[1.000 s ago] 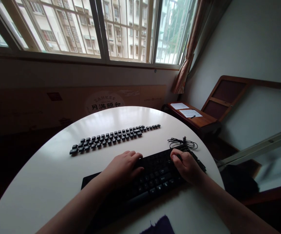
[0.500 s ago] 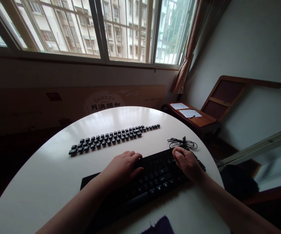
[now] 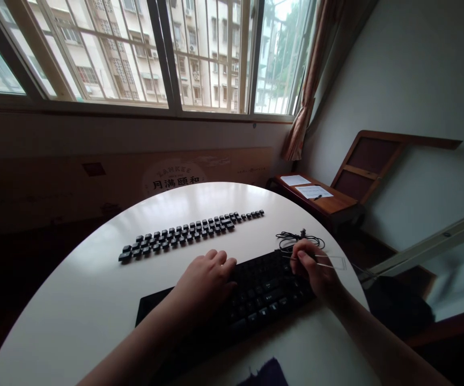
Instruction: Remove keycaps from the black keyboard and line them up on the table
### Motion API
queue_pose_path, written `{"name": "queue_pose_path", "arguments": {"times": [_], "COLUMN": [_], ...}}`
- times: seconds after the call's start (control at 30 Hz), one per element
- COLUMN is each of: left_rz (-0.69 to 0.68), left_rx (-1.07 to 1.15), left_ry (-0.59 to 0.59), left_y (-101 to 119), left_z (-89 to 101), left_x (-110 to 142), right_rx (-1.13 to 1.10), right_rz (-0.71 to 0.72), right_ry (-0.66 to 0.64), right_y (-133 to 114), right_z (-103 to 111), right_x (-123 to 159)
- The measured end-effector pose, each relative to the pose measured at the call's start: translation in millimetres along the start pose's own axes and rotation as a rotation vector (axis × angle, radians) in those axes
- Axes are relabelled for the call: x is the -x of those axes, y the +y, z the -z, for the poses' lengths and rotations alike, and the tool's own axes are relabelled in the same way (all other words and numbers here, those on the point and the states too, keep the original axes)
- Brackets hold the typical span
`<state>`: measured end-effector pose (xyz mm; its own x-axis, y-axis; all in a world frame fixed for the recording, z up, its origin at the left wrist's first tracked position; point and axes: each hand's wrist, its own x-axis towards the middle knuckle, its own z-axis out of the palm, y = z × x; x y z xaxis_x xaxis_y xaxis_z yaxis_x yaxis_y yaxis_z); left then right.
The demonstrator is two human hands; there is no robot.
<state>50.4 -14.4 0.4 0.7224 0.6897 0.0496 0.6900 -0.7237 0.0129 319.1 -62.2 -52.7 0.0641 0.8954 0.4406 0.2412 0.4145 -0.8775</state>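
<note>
A black keyboard (image 3: 266,297) lies at a slant on the white round table (image 3: 74,305). My left hand (image 3: 207,276) rests on its middle, fingers curled down onto it; the fingertips and thumb are partly hidden. Above the keyboard's right end is my right hand (image 3: 310,265), its fingers pinched round a thin wire keycap puller (image 3: 332,262). The wire loop sticks out to the right, and a thin end points left over the keys. Beyond the keyboard, loose black keycaps (image 3: 175,236) lie in several slanted rows.
A coiled black cable (image 3: 296,238) lies behind the keyboard's right end. A piece of dark purple cloth (image 3: 270,374) is at the near edge. Right of the table stands a wooden chair (image 3: 336,198) with papers (image 3: 314,192) and a pen on its seat.
My right hand has turned and shifted slightly right, so the wire puller now shows out to its right. My left hand stays on the keyboard. The camera view has tilted slightly.
</note>
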Motion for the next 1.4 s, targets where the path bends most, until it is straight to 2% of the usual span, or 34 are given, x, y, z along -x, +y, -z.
{"name": "queue_pose_path", "arguments": {"times": [0.2,0.33,0.43,0.57,0.83,1.17,1.4], "left_rz": [-0.018,-0.101,-0.177,-0.229,-0.229,-0.275,-0.283], "left_rx": [-0.092,-0.070,-0.013,0.058,0.224,0.262,0.277], "left_ry": [0.046,0.073,0.072,0.056,0.010,0.015,0.000], "left_y": [22.3,27.0,25.1,21.6,16.2,15.1,18.7], "left_z": [21.1,19.7,16.1,15.7,16.4,15.8,18.5], "left_x": [8.0,8.9,8.5,7.7,6.1,4.6,5.2], "right_rx": [0.249,0.295,0.365,0.419,0.461,0.419,0.414], "right_rz": [0.361,0.609,0.692,0.711,0.753,0.754,0.762], "right_ry": [-0.345,-0.437,-0.454,-0.472,-0.434,-0.476,-0.451], "right_y": [-24.6,-24.4,-21.0,-22.8,-32.9,-34.3,-38.2], "right_z": [-11.6,-23.5,-28.0,-28.0,-25.7,-25.8,-24.9], "right_x": [13.3,22.7,26.7,26.6,23.2,21.1,18.8]}}
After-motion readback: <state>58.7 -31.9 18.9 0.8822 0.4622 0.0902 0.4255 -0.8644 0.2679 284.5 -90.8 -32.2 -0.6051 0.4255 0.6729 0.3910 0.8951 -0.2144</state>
